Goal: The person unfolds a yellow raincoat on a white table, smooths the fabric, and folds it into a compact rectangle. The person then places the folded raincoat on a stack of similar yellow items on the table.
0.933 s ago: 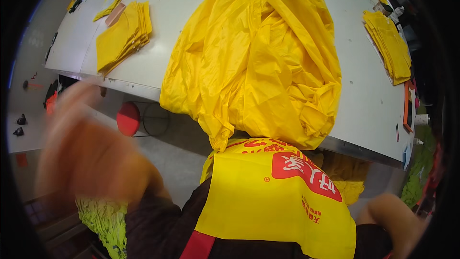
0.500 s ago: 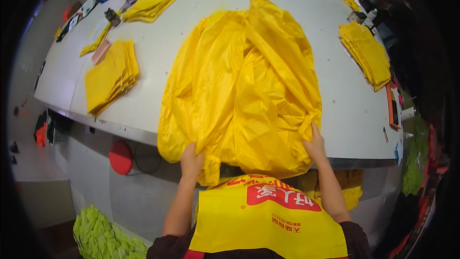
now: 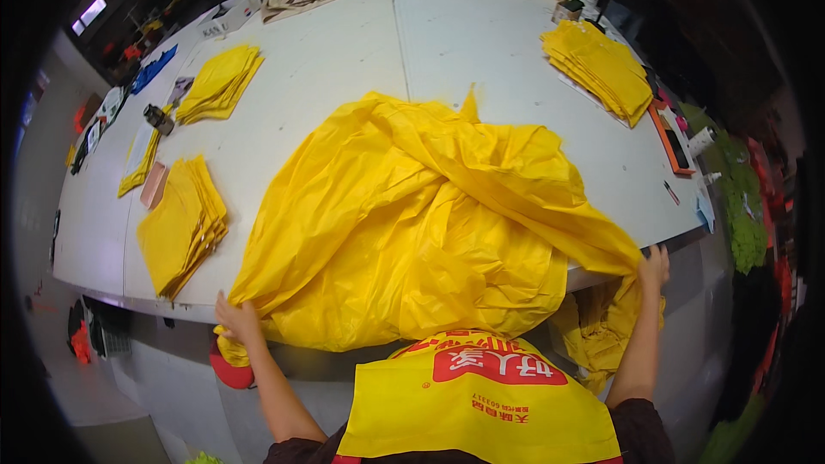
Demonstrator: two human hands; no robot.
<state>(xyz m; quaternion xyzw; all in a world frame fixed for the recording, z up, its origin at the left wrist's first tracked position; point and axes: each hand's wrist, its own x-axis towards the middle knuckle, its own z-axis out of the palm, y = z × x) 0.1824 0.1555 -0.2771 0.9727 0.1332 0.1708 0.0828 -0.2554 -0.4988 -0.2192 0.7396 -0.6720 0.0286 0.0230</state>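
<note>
A large, crumpled piece of thin, shiny yellow fabric (image 3: 404, 223) spreads over the near part of the table and hangs past its front edge. My left hand (image 3: 239, 318) grips its near left corner, fingers closed on the cloth just beyond the table edge. Out at the right, my right hand (image 3: 653, 271) is closed around another part of it, pulled taut from the middle. Twisted folds run across the fabric between my hands. I cannot tell what kind of article it is.
Folded yellow stacks lie on the white table (image 3: 335, 51): left stack (image 3: 182, 228), far-left stack (image 3: 222, 82) and right stack (image 3: 597, 69). An orange tray (image 3: 673, 139) sits by the right edge. Under the left edge is a red stool (image 3: 230, 369); yellow cloth (image 3: 593, 326) hangs below at right.
My hands have moved far apart, left hand leftward and right hand rightward, both still holding the fabric. It has spread wider and come nearer. The whole view has shifted.
</note>
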